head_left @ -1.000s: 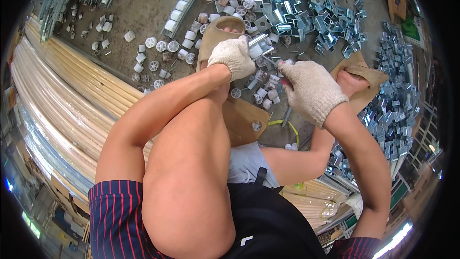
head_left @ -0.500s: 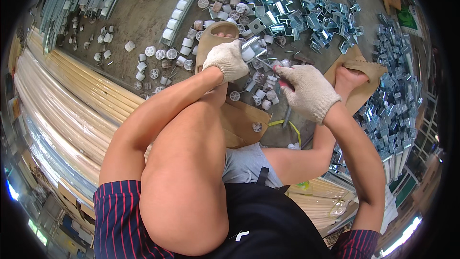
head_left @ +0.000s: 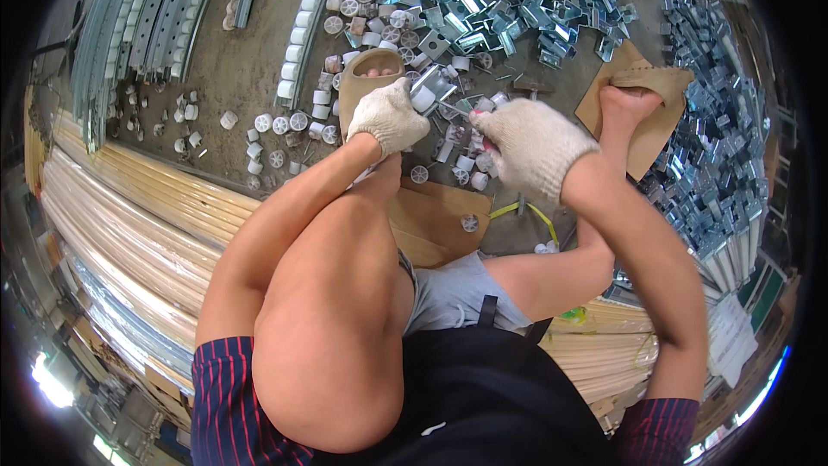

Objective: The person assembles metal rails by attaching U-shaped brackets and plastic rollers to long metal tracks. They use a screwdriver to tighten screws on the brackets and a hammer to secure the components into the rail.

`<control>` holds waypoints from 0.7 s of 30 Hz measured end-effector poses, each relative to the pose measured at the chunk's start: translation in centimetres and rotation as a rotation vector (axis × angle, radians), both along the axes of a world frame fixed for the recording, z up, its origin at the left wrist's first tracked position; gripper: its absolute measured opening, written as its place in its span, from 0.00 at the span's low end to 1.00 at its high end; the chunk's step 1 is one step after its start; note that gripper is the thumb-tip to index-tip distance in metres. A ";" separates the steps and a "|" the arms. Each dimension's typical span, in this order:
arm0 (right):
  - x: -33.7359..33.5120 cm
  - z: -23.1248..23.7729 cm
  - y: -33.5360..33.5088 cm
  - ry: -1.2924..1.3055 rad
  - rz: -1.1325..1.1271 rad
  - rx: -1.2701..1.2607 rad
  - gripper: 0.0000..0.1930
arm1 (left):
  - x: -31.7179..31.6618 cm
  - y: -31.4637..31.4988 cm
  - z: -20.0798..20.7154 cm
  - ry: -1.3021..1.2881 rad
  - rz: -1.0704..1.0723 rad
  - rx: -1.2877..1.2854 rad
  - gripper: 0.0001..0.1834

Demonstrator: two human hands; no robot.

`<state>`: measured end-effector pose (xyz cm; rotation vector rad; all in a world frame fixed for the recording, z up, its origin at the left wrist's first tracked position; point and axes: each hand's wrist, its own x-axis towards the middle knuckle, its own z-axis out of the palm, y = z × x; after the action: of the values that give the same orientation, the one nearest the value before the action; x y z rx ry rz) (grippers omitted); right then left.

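My left hand (head_left: 390, 118), in a cream knitted glove, is closed on a shiny metal bracket (head_left: 441, 83) beside my sandalled foot. A white roller (head_left: 423, 100) sits at the bracket's near end. My right hand (head_left: 536, 145), gloved alike, is closed around a screwdriver-like tool (head_left: 454, 109) with a thin metal shaft. Small red patches show at its fingers, and most of the handle is hidden. The shaft points left toward the roller; whether it touches cannot be made out. Loose white rollers (head_left: 466, 164) lie on the floor just below the bracket.
Bright metal brackets (head_left: 517, 0) are heaped ahead, with more (head_left: 716, 138) stacked at the right. A rail filled with white rollers (head_left: 297, 34) and other perforated rails (head_left: 164, 22) lie at the far left. Plastic-wrapped long strips (head_left: 129, 216) run along my left. Cardboard (head_left: 444, 220) lies between my legs.
The view has shifted slightly. Both hands stay close together at the bracket and roller, with the right hand's tool still pointing toward the roller.
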<state>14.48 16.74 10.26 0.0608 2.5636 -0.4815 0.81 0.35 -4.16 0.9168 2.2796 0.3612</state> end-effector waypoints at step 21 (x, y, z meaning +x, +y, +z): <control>-9.7 4.4 0.2 -0.386 0.342 0.164 0.12 | -0.4 0.0 1.1 -0.147 0.078 -0.027 0.23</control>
<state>4.82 16.96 14.61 -0.2043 2.1677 -0.1136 0.38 0.35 -3.02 0.7633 2.1838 0.4165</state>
